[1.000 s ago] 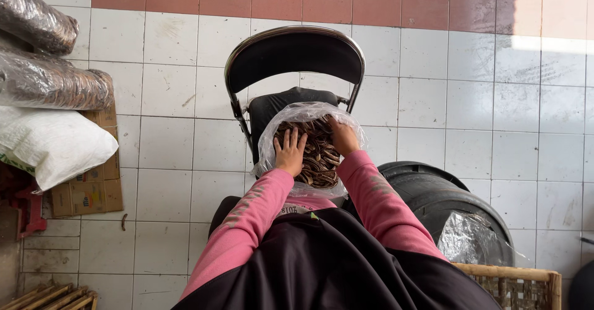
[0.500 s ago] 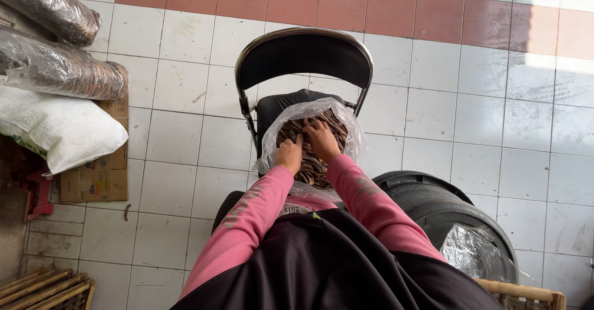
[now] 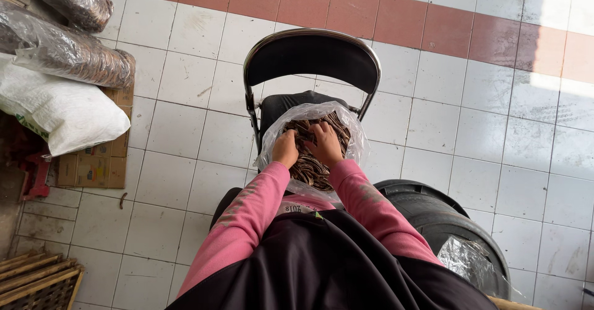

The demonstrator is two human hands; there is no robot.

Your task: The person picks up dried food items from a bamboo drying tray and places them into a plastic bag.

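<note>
Hands deep in clear plastic bag (image 3: 346, 121) on folding chair (image 3: 309, 56): left hand (image 3: 286, 149) curled, right hand (image 3: 327, 144) spread over brown strips (image 3: 309, 167); grip possibly closed, unclear.

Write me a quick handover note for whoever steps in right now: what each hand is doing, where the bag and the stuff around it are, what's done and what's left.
Left hand: inside the clear plastic bag, fingers down in the brown pieces; grip hidden.
Right hand: also in the bag, resting flat on the pieces; nothing visibly held.
The bag sits open on the seat of the black folding chair, directly ahead.
Dark bin at the right; wrapped bundles and a white sack at the left.
Done: bag opened, both hands in.
Left: the pieces are all in the bag; none lie outside it.
</note>
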